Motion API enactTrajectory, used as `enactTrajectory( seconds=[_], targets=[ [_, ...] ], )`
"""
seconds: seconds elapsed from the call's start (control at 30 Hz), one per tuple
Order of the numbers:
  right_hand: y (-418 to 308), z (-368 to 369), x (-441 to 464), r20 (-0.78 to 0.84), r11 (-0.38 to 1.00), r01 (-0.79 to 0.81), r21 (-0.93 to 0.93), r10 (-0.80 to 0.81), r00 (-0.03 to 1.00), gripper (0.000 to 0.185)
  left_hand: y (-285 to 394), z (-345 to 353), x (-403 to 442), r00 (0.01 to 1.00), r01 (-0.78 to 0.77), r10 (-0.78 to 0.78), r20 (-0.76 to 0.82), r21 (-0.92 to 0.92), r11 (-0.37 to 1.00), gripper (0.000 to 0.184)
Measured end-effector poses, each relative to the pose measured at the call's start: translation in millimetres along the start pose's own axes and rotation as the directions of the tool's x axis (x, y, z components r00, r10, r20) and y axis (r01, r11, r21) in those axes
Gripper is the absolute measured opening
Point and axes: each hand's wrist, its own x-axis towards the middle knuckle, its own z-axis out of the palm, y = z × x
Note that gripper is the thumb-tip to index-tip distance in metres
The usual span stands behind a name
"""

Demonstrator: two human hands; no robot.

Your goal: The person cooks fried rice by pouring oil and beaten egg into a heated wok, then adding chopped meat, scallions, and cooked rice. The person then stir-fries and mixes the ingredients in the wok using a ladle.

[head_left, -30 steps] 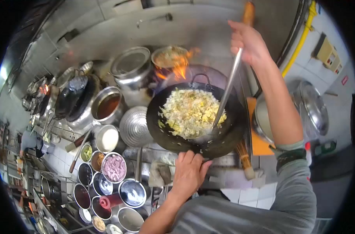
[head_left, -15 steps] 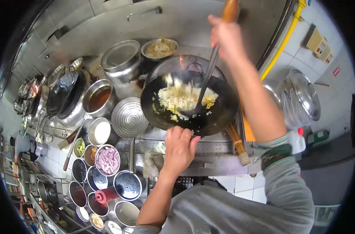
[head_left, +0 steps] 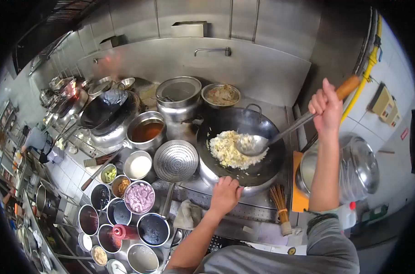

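Note:
A dark wok (head_left: 216,121) sits on the stove, holding a heap of fried rice with yellow bits of egg (head_left: 226,148). My right hand (head_left: 327,107), its fingers closed, grips the shaft of a long ladle (head_left: 287,132) just below the wooden handle. The ladle's bowl rests on the right part of the rice and hides some of it. At the wok's near rim, my left hand (head_left: 225,196) is closed on the edge, and what its fingertips do there is partly hidden.
Left of the wok lie a perforated strainer (head_left: 176,160), a pot of brown liquid (head_left: 147,131) and a bowl of sliced onion (head_left: 139,197). A red squeeze bottle (head_left: 124,232) is among several containers. A bamboo brush (head_left: 279,203) lies right, and a folded cloth (head_left: 188,214) lies near my left forearm.
My right hand has moved down and to the right, so the ladle is now slanted and its bowl lies on the rice. The tossed grains have settled. The camera view has shifted.

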Motion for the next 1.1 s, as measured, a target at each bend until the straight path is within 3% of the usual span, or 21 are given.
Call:
enactTrajectory(
  seconds=[0.07,0.1,0.13,0.17,0.2,0.23,0.27,0.3,0.37,0.43,0.47,0.57,0.6,0.63,0.67,0.7,0.77,0.8,0.9,1.0,1.1],
  targets=[
    [53,-16,-6,-0.182,1.000,-0.020,0.000,0.019,0.983,0.040,0,10,6,0.999,0.035,-0.034,0.030,-0.028,0.999,0.019],
    [98,-22,-11,-0.232,0.996,-0.093,-0.004,0.090,0.969,0.039,4,9,5,0.995,0.065,-0.070,-0.078,-0.073,0.995,0.019],
    [129,-40,-13,-0.048,0.989,-0.148,0.009,0.149,0.988,0.036,15,5,-5,0.979,0.085,-0.105,-0.174,-0.119,0.989,0.020],
    [129,-41,-2,-0.010,0.983,-0.178,0.035,0.178,0.984,0.036,27,3,-18,0.952,0.102,-0.145,-0.270,-0.168,0.980,0.021],
    [122,-34,13,-0.022,0.973,-0.228,0.045,0.229,0.973,0.036,37,-1,-37,0.907,0.233,-0.357,-0.223,-0.438,0.868,0.023],
    [110,-26,23,-0.044,0.956,-0.287,0.058,0.289,0.956,0.036,44,-5,-64,0.833,0.344,-0.542,-0.111,-0.664,0.664,0.024],
    [99,-23,32,-0.036,0.969,-0.248,0.015,0.249,0.968,0.037,40,-11,-91,0.695,0.376,-0.687,0.211,-0.922,0.097,0.026],
    [89,-23,39,-0.013,0.979,-0.202,0.022,0.202,0.979,0.038,35,-17,-123,0.571,0.255,-0.605,0.555,-0.820,-0.512,0.028],
    [90,-25,44,0.044,0.987,-0.101,0.123,0.096,0.994,0.040,30,-21,-190,0.631,0.033,-0.500,0.593,-0.665,-0.746,0.029],
    [128,-23,35,-0.041,0.985,-0.105,0.140,0.111,0.993,0.038,36,-32,-231,0.627,-0.079,-0.584,0.515,-0.705,-0.705,0.032],
    [143,-24,35,-0.019,0.965,-0.212,0.157,0.218,0.976,0.034,47,-40,-234,0.624,-0.145,-0.629,0.464,-0.722,-0.677,0.035],
    [146,-36,77,0.100,0.895,-0.428,0.125,0.418,0.903,0.019,72,-56,-198,0.515,0.214,-0.764,0.388,-0.922,-0.324,0.031],
    [148,-62,97,0.114,0.910,-0.396,0.123,0.383,0.917,0.018,61,-51,-183,0.441,0.583,-0.782,0.440,-0.803,-0.123,0.034],
    [146,-85,111,0.138,0.897,-0.397,0.193,0.376,0.916,0.028,63,-51,-153,0.704,0.654,-0.646,0.294,-0.622,0.430,0.038],
    [143,-122,126,0.286,0.950,-0.302,0.084,0.267,0.920,0.038,59,-48,-115,0.929,0.369,-0.365,0.062,-0.239,0.898,0.041],
    [153,-151,135,0.225,0.958,-0.283,0.053,0.265,0.938,0.040,61,-50,-74,0.979,0.185,-0.189,-0.080,-0.060,0.981,0.047],
    [180,-160,101,-0.043,0.962,-0.236,-0.136,0.232,0.972,0.045,39,-17,-27,0.987,0.046,-0.030,-0.156,0.102,0.994,0.052],
    [190,-161,92,-0.105,0.955,-0.234,-0.184,0.218,0.970,0.048,22,1,-9,0.998,0.035,-0.027,-0.051,0.153,0.988,0.046],
    [199,-161,120,-0.267,0.961,-0.275,-0.027,0.258,0.928,0.032,-1,32,-4,0.991,0.039,-0.050,0.125,0.089,0.995,0.038],
    [172,-140,101,-0.196,0.966,-0.252,-0.057,0.237,0.952,0.025,16,22,-15,0.975,0.151,-0.156,0.156,0.043,0.988,0.032],
    [136,-131,81,-0.150,0.963,-0.256,-0.088,0.241,0.959,0.022,77,-13,-25,0.993,-0.001,-0.006,-0.114,-0.058,0.998,0.029]
  ],
)
